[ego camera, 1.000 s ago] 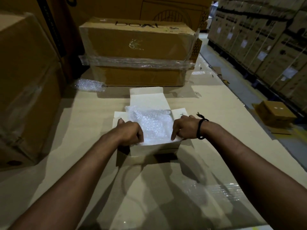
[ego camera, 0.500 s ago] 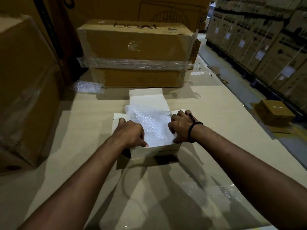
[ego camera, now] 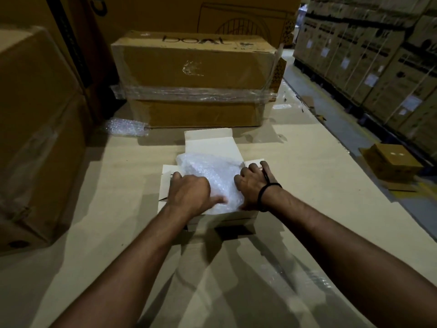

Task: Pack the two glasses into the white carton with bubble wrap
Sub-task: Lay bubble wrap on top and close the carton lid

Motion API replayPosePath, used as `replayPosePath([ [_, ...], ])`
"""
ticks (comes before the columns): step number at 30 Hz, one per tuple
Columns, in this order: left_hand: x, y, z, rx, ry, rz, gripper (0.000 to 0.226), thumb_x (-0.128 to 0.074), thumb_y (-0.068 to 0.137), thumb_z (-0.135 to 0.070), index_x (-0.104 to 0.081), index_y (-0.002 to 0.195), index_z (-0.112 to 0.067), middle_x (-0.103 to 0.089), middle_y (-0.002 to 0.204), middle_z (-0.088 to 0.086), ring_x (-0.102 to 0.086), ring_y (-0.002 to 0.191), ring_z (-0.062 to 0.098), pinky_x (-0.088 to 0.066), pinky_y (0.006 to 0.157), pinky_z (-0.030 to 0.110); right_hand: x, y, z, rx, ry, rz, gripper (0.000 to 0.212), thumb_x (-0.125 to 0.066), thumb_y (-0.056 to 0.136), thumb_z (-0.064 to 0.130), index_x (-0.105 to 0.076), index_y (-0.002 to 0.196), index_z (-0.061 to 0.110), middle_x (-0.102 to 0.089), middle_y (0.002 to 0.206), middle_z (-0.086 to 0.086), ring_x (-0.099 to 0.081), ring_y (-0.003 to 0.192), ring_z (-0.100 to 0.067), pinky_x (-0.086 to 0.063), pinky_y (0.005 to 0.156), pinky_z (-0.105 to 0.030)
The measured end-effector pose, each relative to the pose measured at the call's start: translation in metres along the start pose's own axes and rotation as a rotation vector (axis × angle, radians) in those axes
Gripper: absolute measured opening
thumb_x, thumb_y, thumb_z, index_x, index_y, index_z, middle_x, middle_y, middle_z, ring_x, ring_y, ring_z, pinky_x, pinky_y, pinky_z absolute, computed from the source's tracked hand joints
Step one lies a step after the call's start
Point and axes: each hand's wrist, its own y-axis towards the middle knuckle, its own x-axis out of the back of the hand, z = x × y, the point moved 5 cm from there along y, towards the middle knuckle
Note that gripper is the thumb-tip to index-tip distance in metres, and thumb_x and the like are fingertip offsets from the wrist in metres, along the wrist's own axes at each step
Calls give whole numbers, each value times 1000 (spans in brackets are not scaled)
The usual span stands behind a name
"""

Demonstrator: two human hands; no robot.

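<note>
The white carton stands open on the cardboard-covered surface, its far flap raised and its side flaps spread. Crumpled bubble wrap fills the carton and bulges above its rim. No glass shows; whatever lies under the wrap is hidden. My left hand rests on the left flap and the wrap, thumb stretched across the wrap's near part. My right hand presses with bent fingers against the wrap's right edge, by the right flap; its fingertips are hidden.
A taped brown box stands just behind the carton, with a loose piece of bubble wrap at its left foot. A big wrapped box walls the left side. To the right, a small brown box and stacked cartons.
Both hands have moved inward from the side flaps onto the bubble wrap. The right hand slid farther along the right side, and the left thumb now lies across the wrap.
</note>
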Motion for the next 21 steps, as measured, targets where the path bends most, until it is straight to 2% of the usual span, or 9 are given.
replayPosePath([
  [3,-13,-1,-16,28,-62,122,73,-55,71,-81,-60,116,-24,-64,119,1,-55,111,24,-36,102,42,4,-2,-4,5,57,-9,65,-62,69,68,-49,117,25,-43,135,-7,-33,128,-28,-13,112,-52],
  [5,-16,-1,-20,42,-133,93,76,-57,74,-78,-54,127,-24,-61,126,3,-54,114,24,-37,104,41,8,-5,-18,0,196,16,61,-65,64,72,-53,106,29,-49,125,-1,-38,123,-25,-22,108,-47],
  [8,-17,-2,-23,25,-128,95,68,-58,79,-72,-55,126,-22,-61,124,3,-55,111,23,-36,102,40,12,-9,-29,23,184,60,60,-67,61,73,-54,103,32,-49,127,4,-33,128,-22,-17,110,-51],
  [12,-11,-4,-11,-68,-140,129,38,-55,90,-58,-63,85,-21,-70,100,0,-58,98,21,-31,99,41,5,-7,-23,73,26,56,63,-63,71,68,-51,120,30,-36,146,0,-18,141,-24,-3,113,-59],
  [14,-1,-5,6,-62,-98,53,32,-60,89,-52,-67,77,-24,-70,90,-5,-58,96,19,-28,95,40,-1,-5,-20,73,-6,86,69,-59,75,68,-47,131,29,-21,156,-2,-5,146,-27,3,112,-63],
  [16,5,-8,18,-58,11,-12,26,-66,82,-55,-71,84,-29,-66,98,-9,-53,104,19,-27,91,40,-6,-3,-19,67,-29,117,69,-56,77,70,-47,133,31,-10,160,-2,5,147,-28,8,110,-65],
  [19,-6,-9,22,-37,155,53,45,-66,74,-66,-68,106,-34,-53,125,-3,-41,119,25,-27,97,45,-6,-3,-16,75,-69,129,65,-54,77,71,-52,130,33,-5,160,-4,11,146,-29,12,108,-66],
  [21,-12,-7,21,-14,169,83,55,-64,72,-69,-64,114,-33,-46,134,0,-37,124,28,-26,102,49,-5,-2,-17,87,-70,141,64,-53,78,71,-55,128,32,-4,161,-4,12,146,-28,12,108,-65],
])
